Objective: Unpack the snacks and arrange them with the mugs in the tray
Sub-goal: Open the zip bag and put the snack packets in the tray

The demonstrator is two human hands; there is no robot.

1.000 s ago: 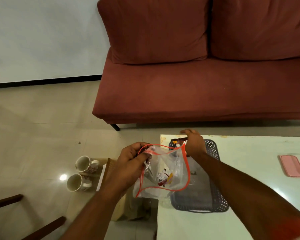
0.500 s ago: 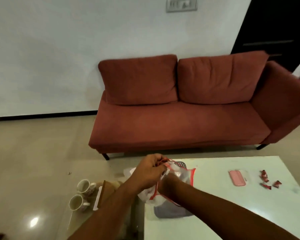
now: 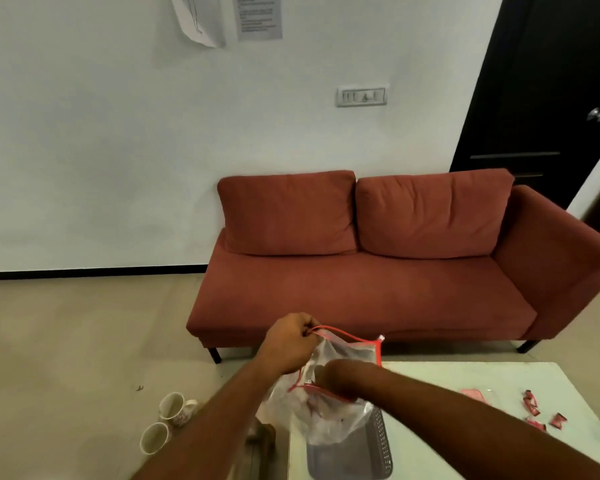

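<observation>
Grey plastic forms the perforated tray [image 3: 381, 448], which is sitting at the near left corner of the pale table [image 3: 430, 455]. Directly above the tray, a clear zip bag [image 3: 329, 420] with a red rim is hanging, its lower end drooping into the tray. Contents of the bag are showing only as blurred shapes, so the snacks inside cannot be identified.

The right hand [image 3: 340, 377] is reaching into the mouth of the bag; its fingers are hidden behind the plastic, and whether they are gripping anything cannot be told. The left hand [image 3: 290, 342] is positioned higher and further out, with its fingers pinched tight on the red rim of the bag and holding the mouth up.

On the table, well to the right of the tray, several small red wrapped snacks [image 3: 534, 408] are lying loose, and a flat pink item [image 3: 475, 394] is lying just left of them.

On the floor [image 3: 66, 358], left of the table, two white mugs [image 3: 168, 420] are standing close together, apart from the tray.

Beyond the table, a rust-red sofa [image 3: 361, 289] is standing against a white wall [image 3: 101, 150]. A switch plate [image 3: 361, 96] and paper sheets [image 3: 229, 17] are fixed to the wall. A dark door [image 3: 541, 88] is standing at far right.
</observation>
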